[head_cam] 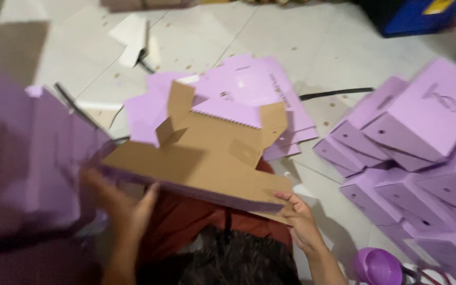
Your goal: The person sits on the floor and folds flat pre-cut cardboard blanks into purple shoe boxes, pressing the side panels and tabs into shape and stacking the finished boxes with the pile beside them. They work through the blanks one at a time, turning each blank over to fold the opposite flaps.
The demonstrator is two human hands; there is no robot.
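Both hands are clamped on the flat die-cut cardboard box blank, purple outside and brown inside point(207, 158), held over the lap: left hand point(125, 208) under the near-left edge, right hand point(296, 214) pinching the right corner. Best to crease along the scores, I'd say.

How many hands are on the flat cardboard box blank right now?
2: the left hand grips the box blank at its near left edge, the right hand at its near right corner.
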